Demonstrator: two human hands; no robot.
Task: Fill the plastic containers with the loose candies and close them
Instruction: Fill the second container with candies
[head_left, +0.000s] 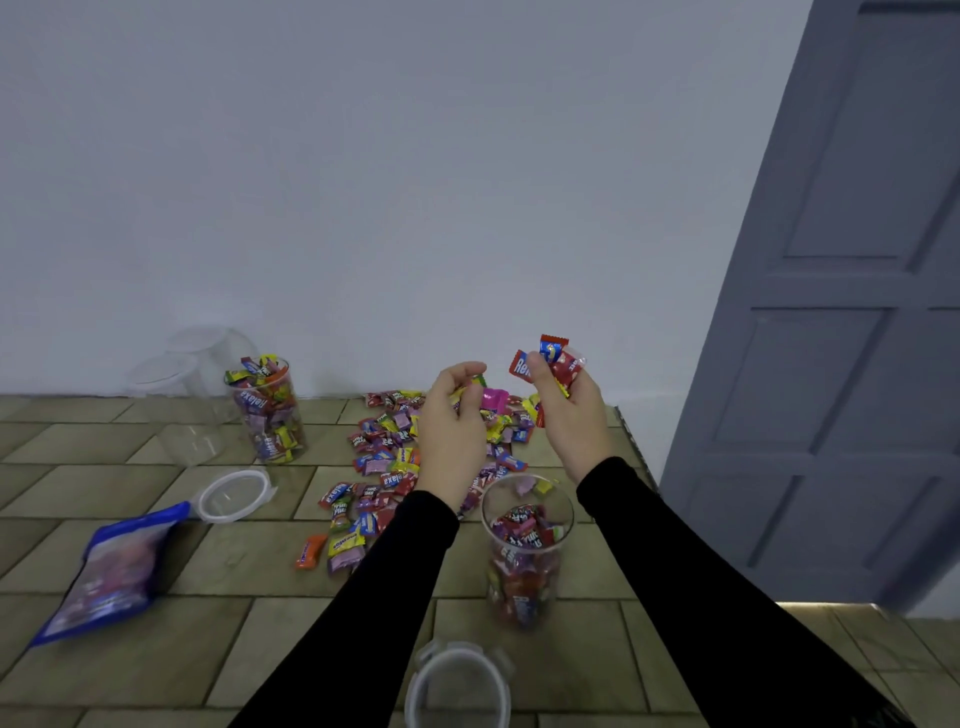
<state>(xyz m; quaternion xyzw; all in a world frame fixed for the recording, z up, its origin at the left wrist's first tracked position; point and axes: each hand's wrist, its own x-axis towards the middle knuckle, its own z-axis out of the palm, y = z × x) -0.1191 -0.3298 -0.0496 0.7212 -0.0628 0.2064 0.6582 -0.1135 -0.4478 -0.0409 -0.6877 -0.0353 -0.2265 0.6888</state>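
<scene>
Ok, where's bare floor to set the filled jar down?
Bare tiles lie between the blue bag and the near lid, and in front of the full jar. Crowded: the candy pile around the half-filled jar.

Tiled floor (130, 675) bears candies (384, 457), containers (524, 551), lids (234, 493).

Loose wrapped candies (387, 457): red, purple, yellow, blue, orange. Flat plastic pouch (111, 574): blue-edged. Tiled floor (130, 665): olive-brown; panelled door (852, 312): grey-blue.

clear plastic container (525, 545), glossy candies (387, 457).
</scene>
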